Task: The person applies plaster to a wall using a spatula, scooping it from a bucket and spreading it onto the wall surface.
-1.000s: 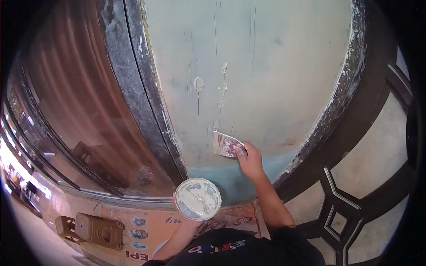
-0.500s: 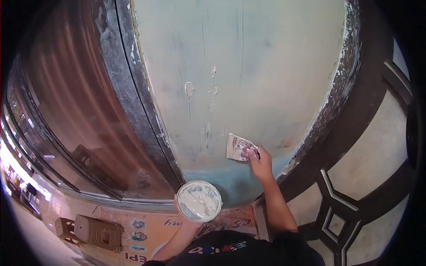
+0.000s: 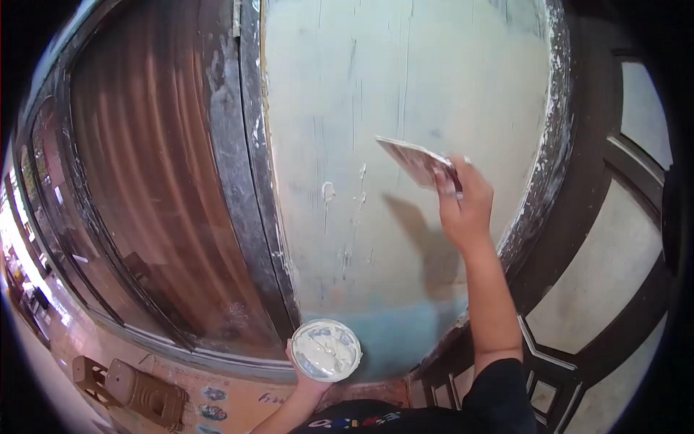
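My left hand [image 3: 309,381] is wrapped around the side of a round tub [image 3: 327,322] of whitish filler paste [image 3: 325,350], low in front of my body. In my right hand [image 3: 466,199] is a wide putty knife [image 3: 413,160], its flat blade smeared with paste and pointing up and left. The blade stands off the pale wall panel [image 3: 470,94] and casts a shadow below it. Several raised dabs of filler [image 3: 329,192] sit on the panel, left of the blade. A blue-green band [image 3: 390,333] runs along the panel's lower part.
A dark worn frame post [image 3: 231,145] borders the panel on the left, beside a window with a brown curtain [image 3: 144,166]. At right is a dark door with pale panels [image 3: 596,253]. Brown plastic stools [image 3: 148,390] stand at lower left on a printed orange sheet [image 3: 238,394].
My right hand has raised the putty knife from low on the panel to mid-height, with the blade now turned edge-on. The view has tilted upward. My left hand still holds the tub.
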Available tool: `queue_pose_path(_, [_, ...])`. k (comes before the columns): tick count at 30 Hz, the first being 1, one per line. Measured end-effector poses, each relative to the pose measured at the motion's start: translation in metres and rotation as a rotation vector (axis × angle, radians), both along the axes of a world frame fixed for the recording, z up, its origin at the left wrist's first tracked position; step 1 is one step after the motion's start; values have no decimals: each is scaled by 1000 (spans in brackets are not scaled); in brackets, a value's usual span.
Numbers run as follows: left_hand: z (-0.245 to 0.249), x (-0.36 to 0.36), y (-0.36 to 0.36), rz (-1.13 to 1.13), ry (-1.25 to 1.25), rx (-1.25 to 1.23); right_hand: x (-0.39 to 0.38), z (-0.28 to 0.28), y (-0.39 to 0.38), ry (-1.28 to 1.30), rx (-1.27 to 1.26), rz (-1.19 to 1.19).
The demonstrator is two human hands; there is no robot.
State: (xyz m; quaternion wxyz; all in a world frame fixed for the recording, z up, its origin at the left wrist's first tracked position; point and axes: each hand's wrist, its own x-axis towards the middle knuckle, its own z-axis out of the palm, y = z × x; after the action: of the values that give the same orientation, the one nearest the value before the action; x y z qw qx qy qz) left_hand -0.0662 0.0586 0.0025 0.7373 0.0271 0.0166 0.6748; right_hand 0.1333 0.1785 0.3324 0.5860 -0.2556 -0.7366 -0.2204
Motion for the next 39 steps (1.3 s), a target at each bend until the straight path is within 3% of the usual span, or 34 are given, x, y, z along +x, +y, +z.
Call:
queue_pose_path(5, [-5, -10, 5, 72, 32, 41, -41, 130, 2, -191, 575, -257])
queue_pose_path(7, [-4, -14, 4, 74, 1, 51, -55, 196, 18, -155, 761, -366])
queue_pose_path(12, [-21, -21, 11, 157, 23, 14, -109, 329, 18, -121, 821, -503])
queue_pose_path(13, [-24, -21, 13, 166, 7, 15, -117, 342, 19, -118, 851, -549])
queue_pose_path(16, [-27, -22, 14, 173, -36, -26, -129, 358, 30, -125, 607, -561])
queue_pose_path(18, [-28, -23, 12, 195, -21, -30, -131, 353, 43, -186, 459, -583])
queue_pose_path(28, [-31, 2, 1, 105, -25, -75, -111, 294, 58, -311, 460, -435])
queue_pose_path(32, [-34, 23, -8, 67, 25, -108, -108, 248, 44, -349, 331, -463])
queue_pose_path(35, [-52, 34, -18, 37, 74, -104, -102, 215, 54, -355, 378, -416])
queue_pose_path(39, [-42, 35, -41, -23, 120, -139, -96, 157, 68, -400, 405, -471])
